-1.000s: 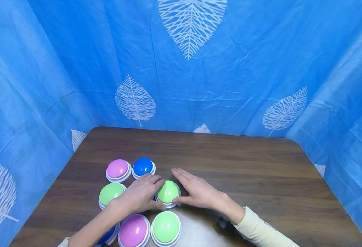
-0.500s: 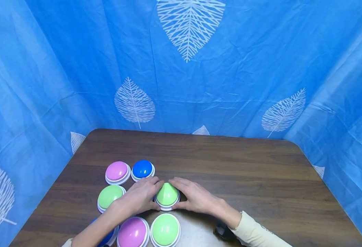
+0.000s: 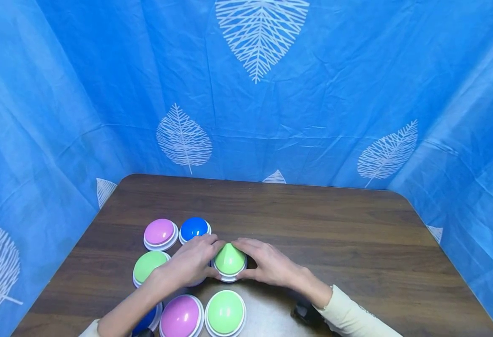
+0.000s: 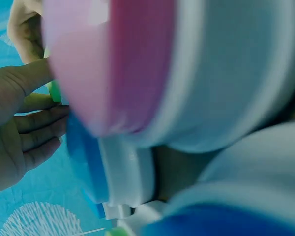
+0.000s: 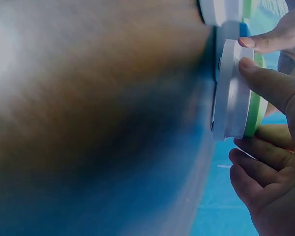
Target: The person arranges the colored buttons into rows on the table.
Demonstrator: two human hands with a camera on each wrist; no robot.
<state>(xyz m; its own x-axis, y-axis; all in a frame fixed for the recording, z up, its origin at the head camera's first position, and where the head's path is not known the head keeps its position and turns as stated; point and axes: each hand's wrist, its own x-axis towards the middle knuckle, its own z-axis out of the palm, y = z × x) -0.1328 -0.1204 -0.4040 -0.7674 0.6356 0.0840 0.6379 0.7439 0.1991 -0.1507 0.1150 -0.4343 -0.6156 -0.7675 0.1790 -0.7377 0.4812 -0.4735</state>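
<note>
Both hands grip one dome-shaped green push button with a white base, near the table's front middle. My left hand has its thumb and fingers round the left side. From the right, my right hand grips it the same way. In the right wrist view, both thumbs lie on the white base, while the right fingers curl at its far side. The base is close to the tabletop. A blue button is mostly hidden under my left hand. In front lies another green button.
Pink and blue buttons stand behind the left hand. A green button sits left of it. Under the left forearm are a pink button and a blue one. Blue leaf-print cloth surrounds the wooden table.
My right hand has closed in from the right onto the green button, and the left hand has tightened on it. The button has since shifted slightly toward the back.
</note>
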